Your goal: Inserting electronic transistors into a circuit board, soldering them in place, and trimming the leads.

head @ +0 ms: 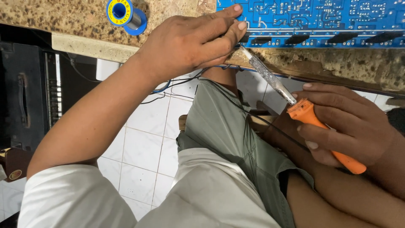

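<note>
1. The left hand (190, 42) rests on the near edge of a speckled brown stone bench (76, 19), its fingers drawn together and laid on the lower left corner of a large blue printed circuit board (320, 21) with white tracing.
2. The fingers of that hand are pinched closed at the board's edge, just where the tip of the iron meets it; what they pinch is too small to make out.
3. The right hand (350, 122) is closed around the orange plastic handle of a soldering iron (303, 114), fingers wrapped over the grip and the handle's end jutting out below the palm.
4. The iron's long grey metal shaft slants up and to the left from the handle, and its tip sits at the bench edge directly under the left fingers, touching or almost touching the board's lower margin.
5. A row of dark oblong parts runs along the near edge of the board, to the right of the left hand.
6. A blue and yellow spool of solder wire (125, 14) lies on the bench, well to the left of the left hand.
7. Thin black cables (177, 82) hang below the bench edge and cross over the person's lap, which is clothed in grey-green trousers above a white tiled floor (143, 139).
8. A dark cabinet (25, 97) stands at the far left, beneath the bench.
</note>
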